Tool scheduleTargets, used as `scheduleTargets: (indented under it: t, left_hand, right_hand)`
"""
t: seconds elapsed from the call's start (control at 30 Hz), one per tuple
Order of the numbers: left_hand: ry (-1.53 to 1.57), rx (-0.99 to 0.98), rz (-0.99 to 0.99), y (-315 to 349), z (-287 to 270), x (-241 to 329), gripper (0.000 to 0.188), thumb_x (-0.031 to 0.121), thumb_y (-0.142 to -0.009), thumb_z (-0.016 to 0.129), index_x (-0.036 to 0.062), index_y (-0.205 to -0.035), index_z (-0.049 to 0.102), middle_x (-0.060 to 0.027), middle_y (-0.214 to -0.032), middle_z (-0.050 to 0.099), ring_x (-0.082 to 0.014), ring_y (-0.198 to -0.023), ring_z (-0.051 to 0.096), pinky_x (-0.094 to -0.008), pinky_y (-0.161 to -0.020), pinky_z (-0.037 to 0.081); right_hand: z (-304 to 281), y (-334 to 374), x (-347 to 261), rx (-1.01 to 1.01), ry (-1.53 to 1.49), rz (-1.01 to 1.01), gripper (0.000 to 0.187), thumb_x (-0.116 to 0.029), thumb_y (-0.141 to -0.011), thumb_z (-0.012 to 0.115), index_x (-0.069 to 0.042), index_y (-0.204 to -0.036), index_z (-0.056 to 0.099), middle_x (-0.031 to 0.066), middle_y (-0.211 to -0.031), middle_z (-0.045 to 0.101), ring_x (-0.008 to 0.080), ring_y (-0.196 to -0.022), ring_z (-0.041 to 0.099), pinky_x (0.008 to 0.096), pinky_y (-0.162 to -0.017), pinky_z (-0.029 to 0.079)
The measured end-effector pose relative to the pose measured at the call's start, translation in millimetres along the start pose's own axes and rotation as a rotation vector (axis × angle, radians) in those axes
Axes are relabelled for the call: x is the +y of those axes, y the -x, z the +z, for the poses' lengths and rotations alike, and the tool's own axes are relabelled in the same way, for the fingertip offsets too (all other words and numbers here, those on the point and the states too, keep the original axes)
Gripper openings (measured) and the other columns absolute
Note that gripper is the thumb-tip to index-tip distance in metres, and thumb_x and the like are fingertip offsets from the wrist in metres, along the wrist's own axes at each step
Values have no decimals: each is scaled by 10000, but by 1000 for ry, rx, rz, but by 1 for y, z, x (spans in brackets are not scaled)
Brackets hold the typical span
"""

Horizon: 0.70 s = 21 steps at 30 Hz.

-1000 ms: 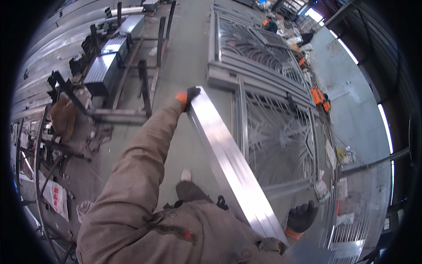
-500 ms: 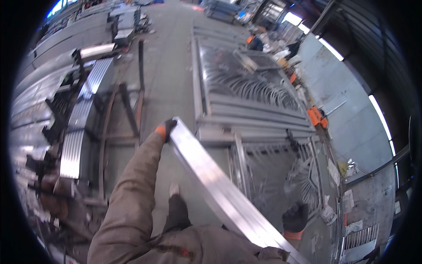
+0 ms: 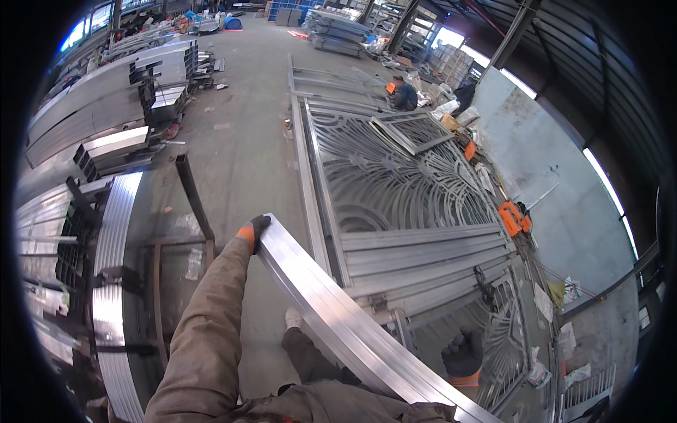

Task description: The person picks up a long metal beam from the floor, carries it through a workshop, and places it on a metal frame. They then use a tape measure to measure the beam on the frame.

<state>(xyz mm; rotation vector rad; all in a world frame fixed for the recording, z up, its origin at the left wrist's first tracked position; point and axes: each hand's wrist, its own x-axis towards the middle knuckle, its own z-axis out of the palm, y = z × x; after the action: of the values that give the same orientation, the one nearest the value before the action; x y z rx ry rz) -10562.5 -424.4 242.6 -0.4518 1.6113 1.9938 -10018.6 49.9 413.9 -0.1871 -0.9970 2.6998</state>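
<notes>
Aluminium profile (image 3: 331, 310) carried diagonally above ornamental gate panel (image 3: 402, 190), left hand (image 3: 252, 231) clamped on far end, right hand (image 3: 462, 356) gripping underneath nearer the body to balance it.

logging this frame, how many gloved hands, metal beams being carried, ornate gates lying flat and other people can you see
gloved hands: 2, left hand and right hand
long metal beam being carried: 1
ornate metal gates lying flat: 2, large gate and near gate
crouching person: 1
total: 6
</notes>
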Motion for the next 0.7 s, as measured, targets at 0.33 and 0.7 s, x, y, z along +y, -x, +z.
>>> scheduleTargets:
  t: [0.33, 0.7]
  left_hand:
    - [47, 10, 72, -331, -100, 296, 563, 534, -903, 753, 90, -1244, 700, -131, -1172, 755, -316, -987, 729, -523, -947, 559]
    - [86, 47, 46, -710, -229, 557, 614, 509, -918, 735, 56, -1329, 679, -137, -1178, 744, -311, -1006, 707, -471, -966, 545]
  right_hand:
    - [149, -445, 92, -51, 40, -16, 505, -417, -1179, 328, -70, -1405, 617, 93, -1074, 745, 226, -878, 659, 436, -797, 522]
    - [306, -887, 254, 171, 37, 99, 434, -378, -1156, 443, -40, -1320, 661, 84, -933, 708, 215, -807, 631, 422, -747, 510]
